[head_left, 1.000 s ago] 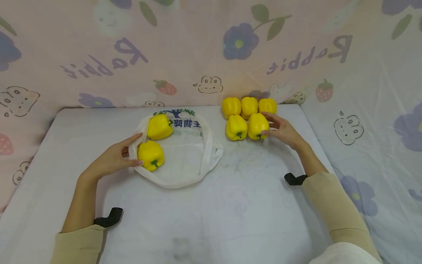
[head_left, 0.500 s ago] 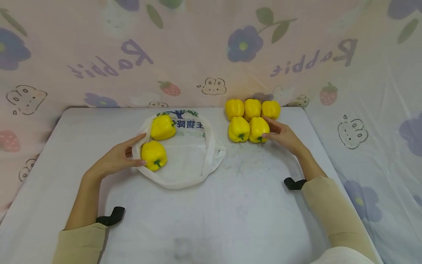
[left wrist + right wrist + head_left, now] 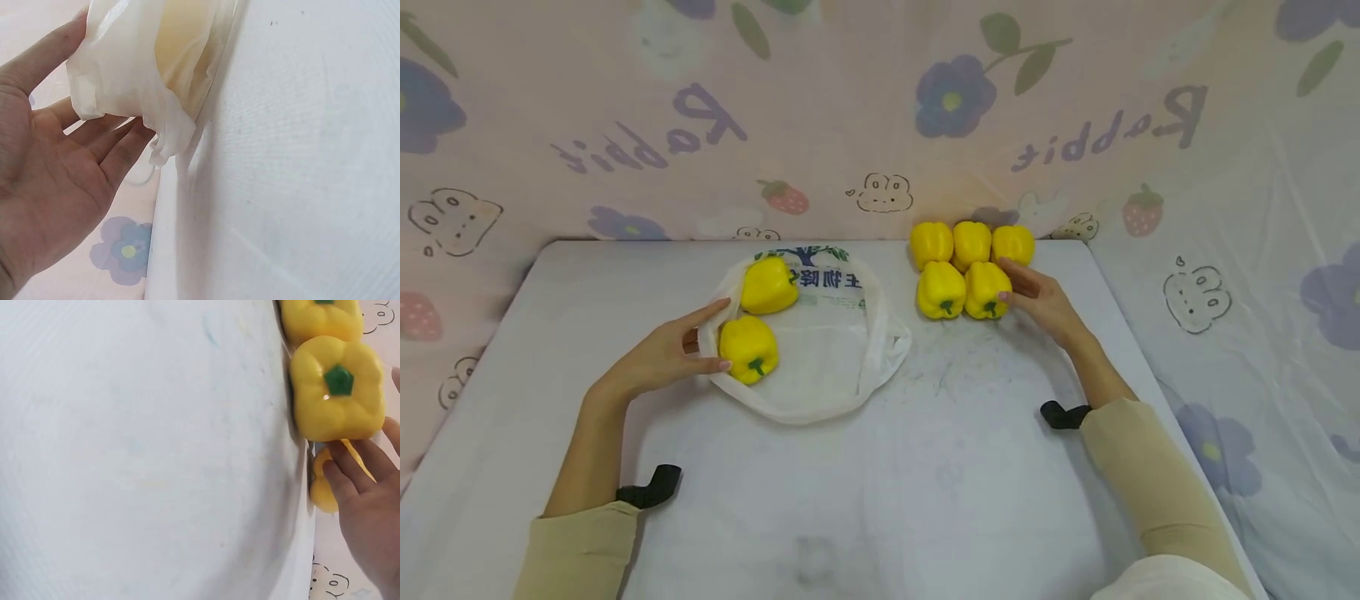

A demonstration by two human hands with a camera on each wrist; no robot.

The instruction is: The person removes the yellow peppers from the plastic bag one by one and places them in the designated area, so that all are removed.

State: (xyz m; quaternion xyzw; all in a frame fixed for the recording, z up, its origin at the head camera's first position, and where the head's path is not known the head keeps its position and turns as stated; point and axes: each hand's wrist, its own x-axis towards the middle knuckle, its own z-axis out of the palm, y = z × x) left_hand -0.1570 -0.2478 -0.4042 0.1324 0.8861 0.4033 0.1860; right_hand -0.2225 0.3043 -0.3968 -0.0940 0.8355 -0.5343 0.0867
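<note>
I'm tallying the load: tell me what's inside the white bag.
Inside the white bag are a nearer yellow pepper and a farther yellow pepper, both toward its left side. Whatever lies directly beneath them or within the folds at its right is covered.

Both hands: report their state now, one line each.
Left hand: holding the white bag by its left rim.
Right hand: at the side of the front-right yellow pepper; whether it grips cannot be told.
</note>
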